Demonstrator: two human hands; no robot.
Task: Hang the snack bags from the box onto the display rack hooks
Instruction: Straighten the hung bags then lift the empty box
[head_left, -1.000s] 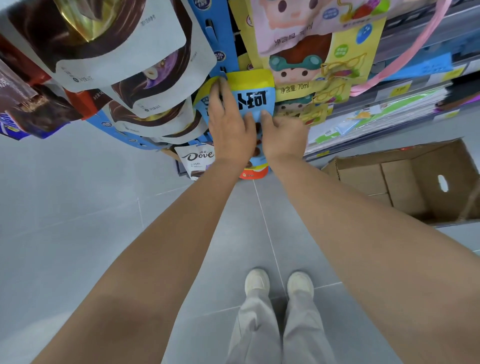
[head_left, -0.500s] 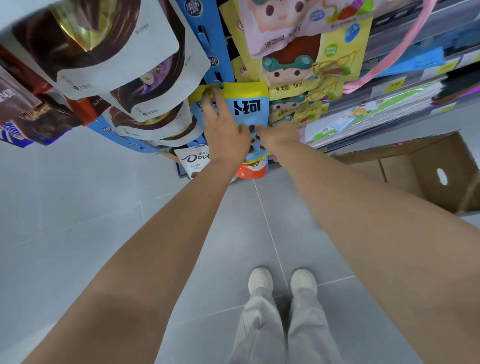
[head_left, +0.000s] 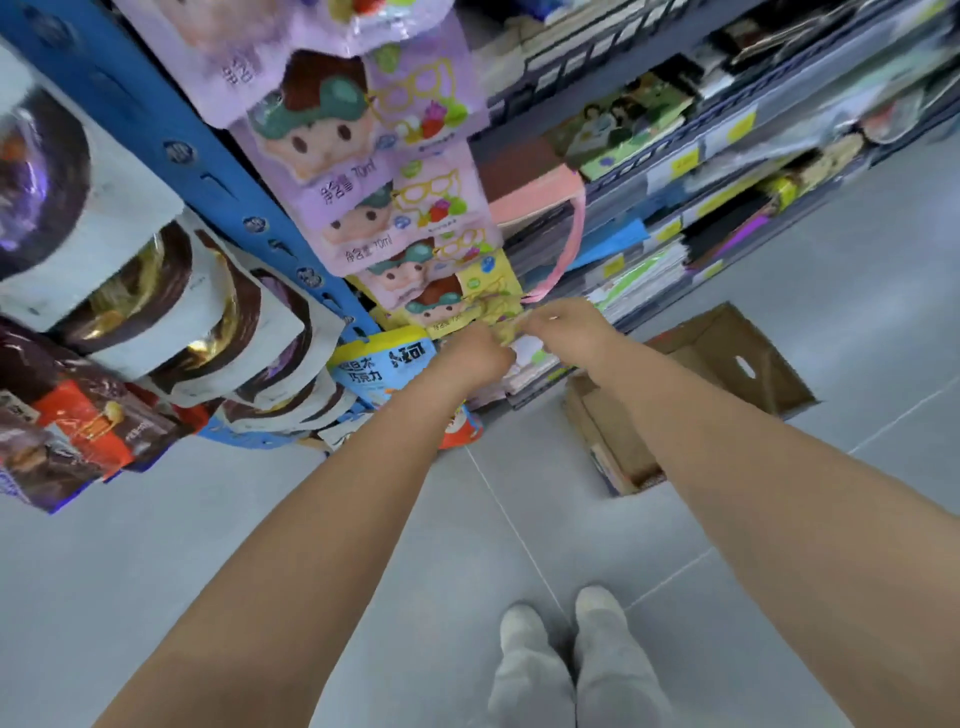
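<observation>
Open room lay low in the frame: grey tiled floor (head_left: 249, 530) spread across the lower left & between the forearms, down to the person's pale shoes (head_left: 524, 623). Upper left was crowded by the blue rack upright (head_left: 208, 171) w/ dark chocolate bags (head_left: 171, 301) overlapping down its left side. Shelves (head_left: 727, 135) of flat packed goods closed off the upper right. An open cardboard box (head_left: 727, 374) sat on the floor at centre right, just beside the right forearm. Both hands met at frame centre at the foot of a hanging column of cartoon bags, purple ones (head_left: 363, 140) above. Right hand (head_left: 566, 325) had fingers curled, pinching the lower edge of the lowest yellow cartoon bag (head_left: 488, 296). Left hand (head_left: 480, 353) was bunched against the same bag from below left; blur hid whether it gripped. Bag was yellow w/ a brown-haired cartoon face. A blue-and-yellow snack bag (head_left: 384, 364) hung just left of the left hand.
</observation>
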